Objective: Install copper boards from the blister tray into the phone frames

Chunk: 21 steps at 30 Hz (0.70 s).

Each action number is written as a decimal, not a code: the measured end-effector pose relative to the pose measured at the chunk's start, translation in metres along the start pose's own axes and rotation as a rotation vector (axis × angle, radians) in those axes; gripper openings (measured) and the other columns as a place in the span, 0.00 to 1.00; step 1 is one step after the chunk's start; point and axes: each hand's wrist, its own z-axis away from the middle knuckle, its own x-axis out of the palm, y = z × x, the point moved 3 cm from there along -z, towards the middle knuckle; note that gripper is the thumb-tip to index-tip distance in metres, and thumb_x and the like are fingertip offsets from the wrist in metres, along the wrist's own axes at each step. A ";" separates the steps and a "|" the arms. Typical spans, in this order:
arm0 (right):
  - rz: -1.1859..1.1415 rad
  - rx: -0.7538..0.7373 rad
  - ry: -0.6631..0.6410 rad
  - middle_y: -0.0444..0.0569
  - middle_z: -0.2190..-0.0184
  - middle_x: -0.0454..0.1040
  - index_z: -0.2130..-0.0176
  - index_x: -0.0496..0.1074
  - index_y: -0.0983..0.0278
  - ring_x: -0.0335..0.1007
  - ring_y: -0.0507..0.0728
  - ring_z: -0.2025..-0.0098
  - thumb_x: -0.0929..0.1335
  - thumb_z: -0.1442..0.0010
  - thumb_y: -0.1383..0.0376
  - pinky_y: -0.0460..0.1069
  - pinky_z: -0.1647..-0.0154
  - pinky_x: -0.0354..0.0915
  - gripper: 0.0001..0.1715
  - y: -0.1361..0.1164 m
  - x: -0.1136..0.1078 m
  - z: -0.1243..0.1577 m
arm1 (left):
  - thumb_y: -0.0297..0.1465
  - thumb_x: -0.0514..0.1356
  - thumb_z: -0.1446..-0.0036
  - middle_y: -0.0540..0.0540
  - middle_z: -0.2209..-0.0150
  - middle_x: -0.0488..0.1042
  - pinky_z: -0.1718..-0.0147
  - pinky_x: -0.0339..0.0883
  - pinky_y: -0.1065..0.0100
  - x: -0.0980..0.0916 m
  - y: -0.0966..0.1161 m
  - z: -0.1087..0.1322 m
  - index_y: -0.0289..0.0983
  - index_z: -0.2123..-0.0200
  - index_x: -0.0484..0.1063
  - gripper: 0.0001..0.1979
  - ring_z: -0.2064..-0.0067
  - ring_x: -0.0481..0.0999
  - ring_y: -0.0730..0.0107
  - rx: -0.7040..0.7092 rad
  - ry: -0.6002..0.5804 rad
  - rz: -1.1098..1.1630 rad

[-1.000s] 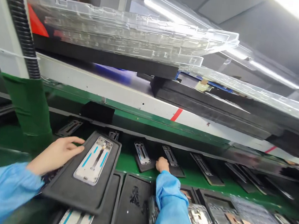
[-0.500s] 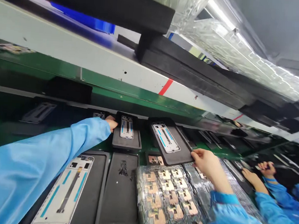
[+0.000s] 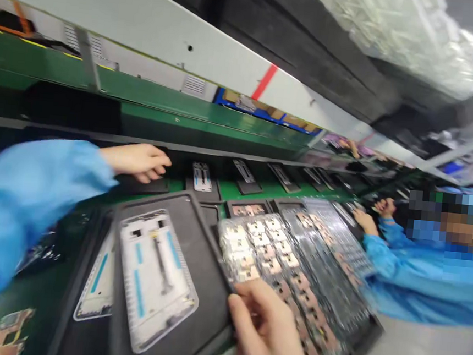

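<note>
Right hand (image 3: pixel 267 324) has its thumb and fingers clamped on the black tray's (image 3: pixel 208 263) edge, probably to spare the phone frame (image 3: pixel 148 288) lying on it. Left hand (image 3: pixel 142 162) looks empty, loosely curled near the back-row trays (image 3: pixel 214 197); can't tell if it's touching one.

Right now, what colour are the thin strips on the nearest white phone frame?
The strips are blue, head view.

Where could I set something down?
Green surface shows between the far dark trays; also lower left, between the copper-coloured part and near dark trays. Crowded: beside the right hand, where parts-filled clear trays sit close.
</note>
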 end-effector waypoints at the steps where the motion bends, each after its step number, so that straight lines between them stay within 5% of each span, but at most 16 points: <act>1: -0.025 -0.009 -0.002 0.46 0.71 0.76 0.61 0.75 0.57 0.77 0.57 0.71 0.65 0.29 0.58 0.48 0.73 0.70 0.11 -0.007 0.020 0.009 | 0.39 0.53 0.23 0.45 0.54 0.81 0.59 0.77 0.64 -0.007 -0.008 0.014 0.29 0.45 0.76 0.20 0.57 0.84 0.62 -0.007 -0.027 -0.053; 4: 0.034 -0.042 0.070 0.46 0.70 0.75 0.64 0.72 0.59 0.76 0.56 0.71 0.65 0.33 0.65 0.48 0.75 0.65 0.08 -0.024 0.071 0.027 | 0.44 0.43 0.28 0.59 0.55 0.81 0.46 0.63 0.64 -0.022 -0.048 0.053 0.27 0.42 0.76 0.32 0.48 0.79 0.61 0.015 -0.033 -0.230; 7: 0.214 -0.063 0.074 0.47 0.67 0.78 0.62 0.74 0.59 0.78 0.58 0.68 0.67 0.34 0.66 0.49 0.71 0.65 0.05 -0.030 0.089 0.035 | 0.46 0.35 0.32 0.60 0.54 0.81 0.43 0.56 0.64 -0.019 -0.088 0.078 0.26 0.44 0.78 0.40 0.45 0.77 0.61 0.035 0.002 -0.380; 10: 0.427 0.030 0.003 0.44 0.64 0.82 0.58 0.78 0.56 0.80 0.57 0.64 0.68 0.29 0.59 0.48 0.64 0.67 0.08 -0.013 0.057 0.028 | 0.46 0.38 0.30 0.54 0.54 0.83 0.45 0.62 0.64 -0.013 -0.092 0.092 0.30 0.45 0.80 0.37 0.49 0.81 0.58 0.026 0.044 -0.509; 15: 0.695 0.323 0.156 0.60 0.59 0.81 0.52 0.78 0.69 0.79 0.62 0.58 0.61 0.25 0.69 0.54 0.57 0.69 0.16 0.071 -0.041 -0.012 | 0.40 0.46 0.29 0.40 0.52 0.85 0.51 0.69 0.58 -0.010 -0.038 0.094 0.33 0.49 0.81 0.27 0.51 0.83 0.43 0.034 0.017 -0.672; 21: 0.730 0.194 0.032 0.47 0.55 0.78 0.50 0.76 0.64 0.77 0.56 0.57 0.71 0.28 0.62 0.56 0.53 0.75 0.10 0.141 -0.057 -0.046 | 0.38 0.43 0.27 0.34 0.49 0.83 0.49 0.69 0.48 0.020 -0.013 0.075 0.32 0.47 0.81 0.29 0.48 0.80 0.33 0.060 0.019 -0.687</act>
